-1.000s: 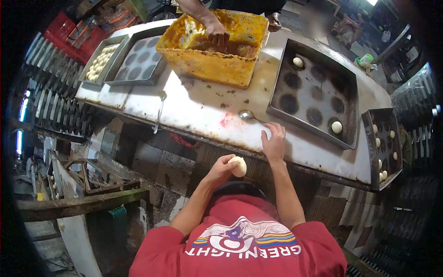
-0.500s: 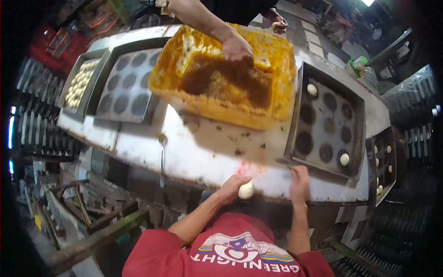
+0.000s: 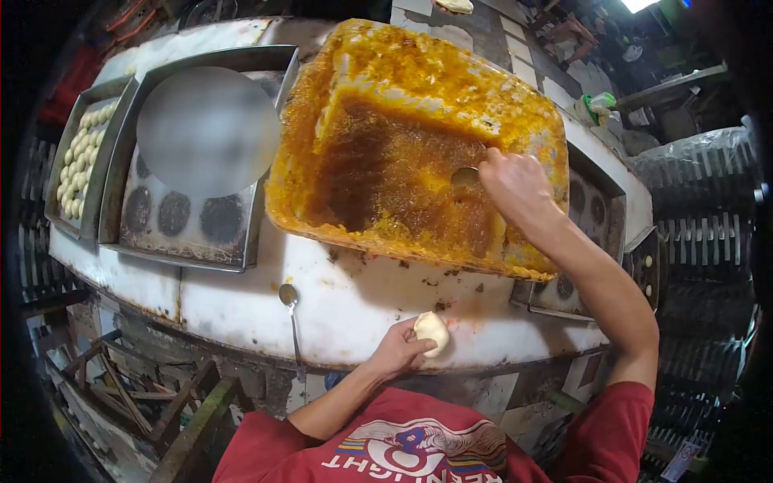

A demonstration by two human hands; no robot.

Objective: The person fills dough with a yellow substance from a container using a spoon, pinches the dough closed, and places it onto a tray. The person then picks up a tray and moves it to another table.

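My left hand (image 3: 396, 351) holds a piece of pale dough (image 3: 432, 333), flattened and cupped, near the table's front edge. Inside the large yellow tub (image 3: 419, 256), my right hand (image 3: 515, 181) is closed on a spoon (image 3: 465, 179), whose round bowl lies at the brown, grainy filling (image 3: 394, 161). The spoon's handle is mostly hidden by my fingers. A second spoon (image 3: 292, 315) rests on the white table (image 3: 233, 299), left of my left hand.
At the left stand a tray with round marks (image 3: 181, 256) and a narrower tray of several dough balls (image 3: 80, 165). Another marked tray (image 3: 597, 211) is partly behind my right arm. A dough piece (image 3: 453, 6) shows at the top edge.
My right hand has moved from the table's front edge up into the tub with the spoon. The dough in my left hand now looks flatter and wider. The co-worker's hand has left the tub.
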